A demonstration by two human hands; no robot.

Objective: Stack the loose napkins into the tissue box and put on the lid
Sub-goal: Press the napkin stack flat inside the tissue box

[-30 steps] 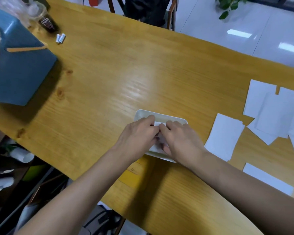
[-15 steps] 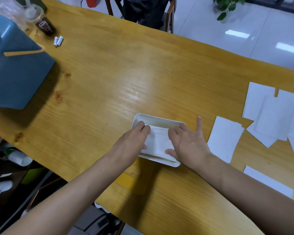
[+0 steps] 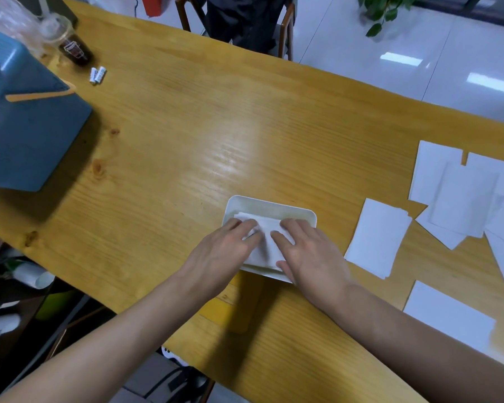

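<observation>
While both hands press flat on the napkin (image 3: 267, 229) in the box (image 3: 271, 205), we read the step as levelling it. Left hand (image 3: 226, 248) and right hand (image 3: 310, 251) meet over the box's middle, fingers (image 3: 242, 228) straight and released, grasping nothing; the right thumb lies by the near rim. The box, a shallow white tray that looks like smooth, rigid plastic with rounded corners, sits near the 6 o'clock edge of the table (image 3: 216, 126), its long axis about 9 to 3 o'clock. The napkin inside is thin, soft, slightly rumpled paper.

The coming move, in our judgement, turns on the next sheet (image 3: 377, 237). It lies at 3 o'clock from the fingers, near the box yet apart from it, its long axis from 1 to 7 o'clock. So the right hand is nearer, and the sheet needs a turn to match the box. Other sheets (image 3: 463, 196) overlap farther toward 3 o'clock, and a lone sheet (image 3: 448, 312) lies at 4 o'clock. All are flat white rectangles on glossy, grained wood, likely hard to lift without pinching an edge. We cannot identify a lid; a blue bin (image 3: 26, 135) stands at 10 o'clock.
</observation>
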